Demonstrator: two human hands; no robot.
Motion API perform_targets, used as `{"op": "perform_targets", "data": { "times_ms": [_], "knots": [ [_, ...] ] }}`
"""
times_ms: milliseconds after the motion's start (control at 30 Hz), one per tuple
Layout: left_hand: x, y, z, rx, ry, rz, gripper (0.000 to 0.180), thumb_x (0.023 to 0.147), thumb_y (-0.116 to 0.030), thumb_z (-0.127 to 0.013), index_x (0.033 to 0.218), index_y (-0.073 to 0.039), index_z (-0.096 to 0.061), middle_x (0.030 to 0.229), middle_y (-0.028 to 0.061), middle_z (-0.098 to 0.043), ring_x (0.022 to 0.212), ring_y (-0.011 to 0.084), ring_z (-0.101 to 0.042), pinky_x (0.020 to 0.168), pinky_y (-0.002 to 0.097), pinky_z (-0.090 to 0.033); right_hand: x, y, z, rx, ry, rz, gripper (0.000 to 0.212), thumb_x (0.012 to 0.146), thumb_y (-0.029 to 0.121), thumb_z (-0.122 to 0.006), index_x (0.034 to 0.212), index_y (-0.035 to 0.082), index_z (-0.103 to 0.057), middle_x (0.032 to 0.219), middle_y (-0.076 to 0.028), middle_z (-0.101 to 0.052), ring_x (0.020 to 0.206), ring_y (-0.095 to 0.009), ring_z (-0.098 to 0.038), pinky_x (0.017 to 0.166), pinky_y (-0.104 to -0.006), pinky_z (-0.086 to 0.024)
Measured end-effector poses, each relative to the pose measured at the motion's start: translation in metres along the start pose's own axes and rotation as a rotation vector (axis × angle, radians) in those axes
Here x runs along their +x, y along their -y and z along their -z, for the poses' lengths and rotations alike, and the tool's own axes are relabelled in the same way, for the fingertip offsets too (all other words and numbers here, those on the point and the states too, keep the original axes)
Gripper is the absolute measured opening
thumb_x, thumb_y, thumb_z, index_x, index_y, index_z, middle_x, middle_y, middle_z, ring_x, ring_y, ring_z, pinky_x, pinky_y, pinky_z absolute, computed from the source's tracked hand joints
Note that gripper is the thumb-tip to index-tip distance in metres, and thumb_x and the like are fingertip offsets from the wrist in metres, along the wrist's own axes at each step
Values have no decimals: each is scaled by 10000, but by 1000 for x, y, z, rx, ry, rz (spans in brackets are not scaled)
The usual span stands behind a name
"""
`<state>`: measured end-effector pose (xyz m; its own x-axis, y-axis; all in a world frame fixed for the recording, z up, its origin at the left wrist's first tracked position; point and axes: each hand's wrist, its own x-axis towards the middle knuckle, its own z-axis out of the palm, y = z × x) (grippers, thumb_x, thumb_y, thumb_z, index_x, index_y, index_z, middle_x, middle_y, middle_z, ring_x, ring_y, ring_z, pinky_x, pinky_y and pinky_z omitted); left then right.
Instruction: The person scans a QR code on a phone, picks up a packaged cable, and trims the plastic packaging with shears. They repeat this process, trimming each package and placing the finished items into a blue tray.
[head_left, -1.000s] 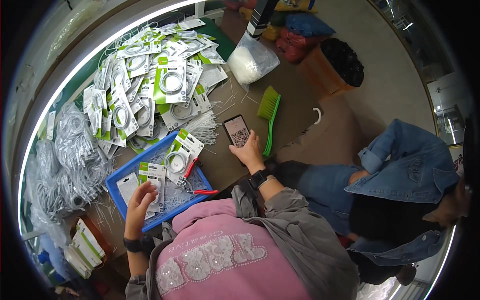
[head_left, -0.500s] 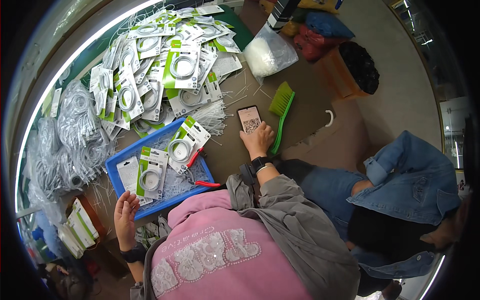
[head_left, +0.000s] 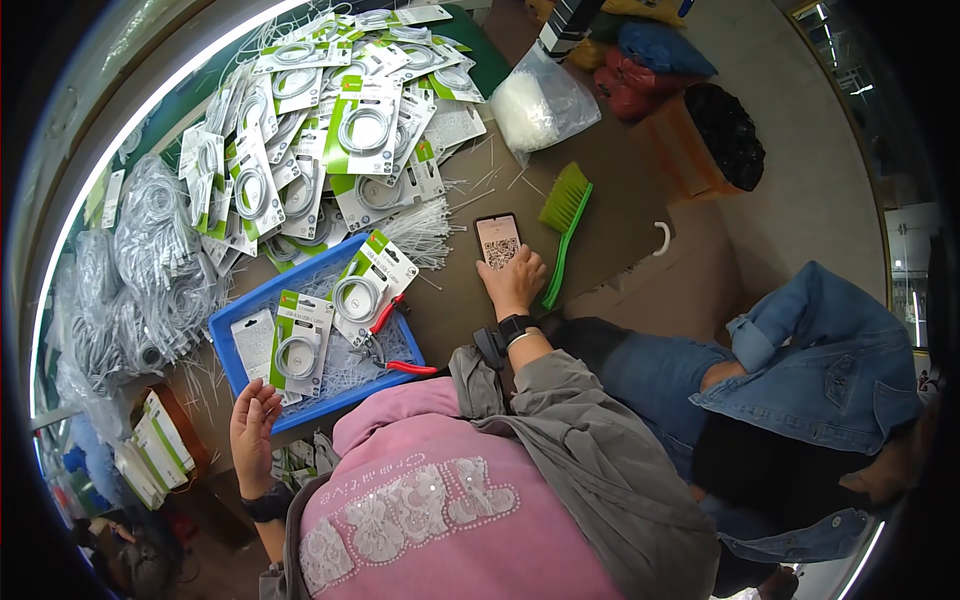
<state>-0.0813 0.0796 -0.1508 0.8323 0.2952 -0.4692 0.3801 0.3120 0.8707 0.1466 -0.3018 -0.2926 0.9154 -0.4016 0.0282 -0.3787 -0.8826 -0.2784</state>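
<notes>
Phone (head_left: 498,236), black-edged and rectangular with a lit screen, on brown bench (head_left: 442,315) under right hand (head_left: 516,282)

The phone's lower end is covered by the right hand's fingers; whether it is gripped cannot be told. The left hand (head_left: 253,420) is held loosely, its fingers slightly curled, beside a blue rectangular plastic tray (head_left: 224,355). Red-handled metal pliers (head_left: 373,347) and green-and-white carded cables (head_left: 300,348) are held in the tray. A bright-green long-handled brush (head_left: 567,205) is laid right of the phone.

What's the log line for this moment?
Left hand: near blue tray | right hand: touching lit phone | tray: carded cables, red-handled pliers | rest: green brush
</notes>
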Motion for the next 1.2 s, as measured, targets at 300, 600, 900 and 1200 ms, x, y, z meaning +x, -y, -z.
{"op": "perform_targets", "data": {
  "times_ms": [300,600,900,1200],
  "knots": [
    [2,8,0,5,-114,9,390,961,-217,-510,1276,7,-462,1136,106,-586,1003,172,-592,880,300,-468,4,-5,10,-77,84,36,862,623,555,-754,1218,-15,-499,1178,-199,-514,1076,-373,-492,888,-457,-430],
    [52,64,32,450,-302,-112,483,841,-233,-667,1220,19,-504,1125,117,-591,987,226,-589,849,327,-470,-14,45,88,529,277,743,455,758,167,-717,1148,-3,-557,1081,-153,-569,1033,-326,-539,893,-389,-445],
    [94,57,3,1340,-370,-201,520,739,-235,-706,1180,-17,-540,1084,190,-609,973,371,-566,854,466,-450,-100,90,90,206,547,1416,676,675,239,-771,1248,22,-488,1277,-154,-464,1244,-322,-400,1044,-442,-316],
    [100,71,16,1027,-192,-177,387,773,-210,-689,1079,-22,-545,980,204,-631,882,356,-617,799,425,-479,-121,100,74,-264,443,1389,889,552,319,-834,1281,10,-431,1281,-149,-435,1271,-306,-356,1051,-531,-259]
  ]
}}
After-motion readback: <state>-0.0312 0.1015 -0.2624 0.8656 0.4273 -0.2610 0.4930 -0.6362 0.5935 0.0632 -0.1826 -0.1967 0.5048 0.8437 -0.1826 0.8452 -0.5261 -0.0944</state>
